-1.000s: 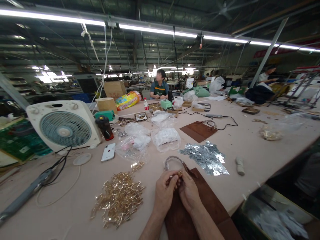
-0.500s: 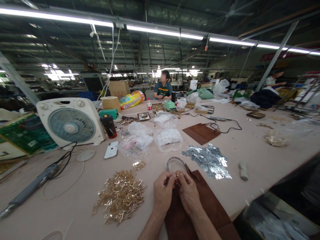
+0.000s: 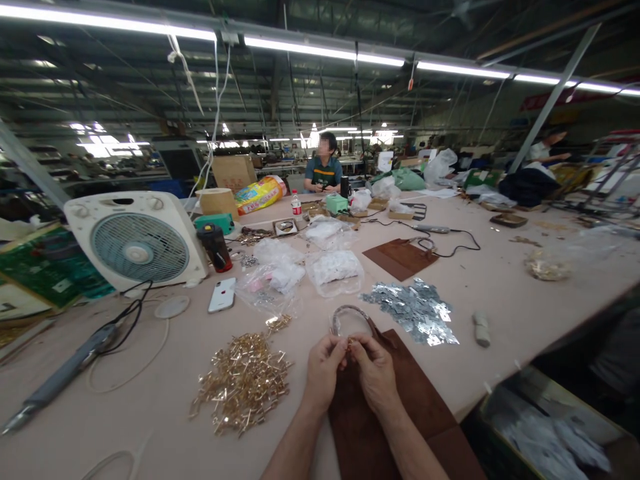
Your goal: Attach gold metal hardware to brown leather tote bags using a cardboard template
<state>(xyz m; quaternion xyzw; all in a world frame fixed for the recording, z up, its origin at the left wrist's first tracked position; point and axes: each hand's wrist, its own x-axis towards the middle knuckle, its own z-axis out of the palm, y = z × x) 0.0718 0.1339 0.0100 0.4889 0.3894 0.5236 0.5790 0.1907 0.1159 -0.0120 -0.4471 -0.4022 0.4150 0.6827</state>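
My left hand (image 3: 323,371) and my right hand (image 3: 375,371) meet at the top edge of a brown leather bag (image 3: 400,407) that lies near the table's front edge. Both hands pinch a small gold metal fitting (image 3: 349,341) where the bag's curved handle (image 3: 345,316) joins it. Left of my hands lies a heap of gold metal fittings (image 3: 245,383). A pile of silver metal plates (image 3: 413,311) lies to the right of the handle.
A white fan (image 3: 135,243), a phone (image 3: 223,295), a dark bottle (image 3: 216,248), plastic bags of white parts (image 3: 335,268) and another brown bag (image 3: 397,258) lie further back. A cabled tool (image 3: 60,380) lies at left. A seated person (image 3: 323,172) is at the far end. A box (image 3: 545,433) stands below the table's right edge.
My hands stay together on the fitting at the bag's top edge, with small finger shifts. The view has swung slightly.
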